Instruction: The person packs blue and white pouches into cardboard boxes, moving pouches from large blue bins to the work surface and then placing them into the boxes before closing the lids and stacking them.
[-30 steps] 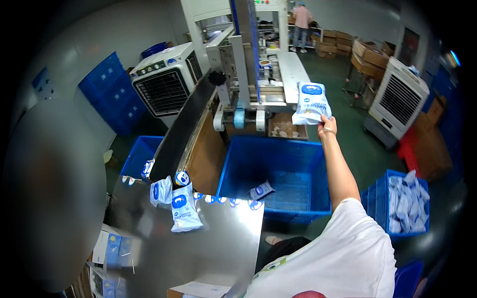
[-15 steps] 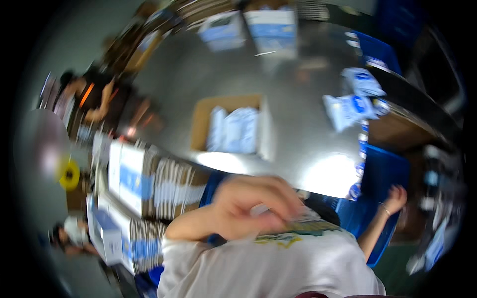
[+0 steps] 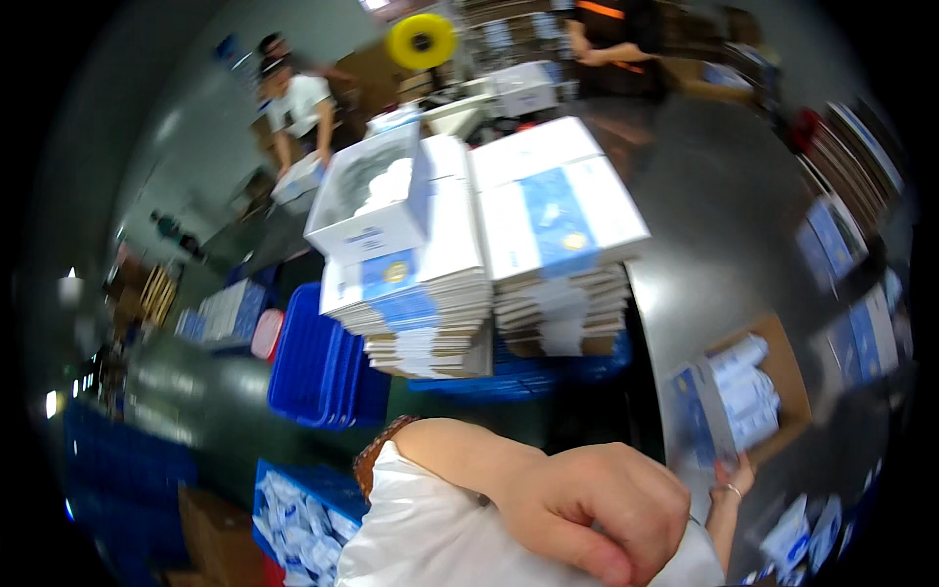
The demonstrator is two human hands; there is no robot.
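My left hand [image 3: 602,504] is in front of my chest, its fingers curled in and its palm side hidden. Whatever it may hold does not show. My right hand [image 3: 736,479], with a thin bracelet at the wrist, is at the near wall of an opened cardboard box [image 3: 797,377] on the metal table, its fingers gripping the edge there. Inside the box lie several white and blue soft packs [image 3: 745,391] side by side.
Stacks of flat white cartons [image 3: 543,196] stand left of the metal table [image 3: 709,225]. An open white box [image 3: 367,235] sits on one stack. Blue crates [image 3: 318,362] and a bin of packs [image 3: 298,523] are at the left. A person [image 3: 303,103] works farther off.
My view has swung left, so the cardboard box now appears at the right. My right hand has gone from beside a blue crate to the box. My left hand stays curled before my chest.
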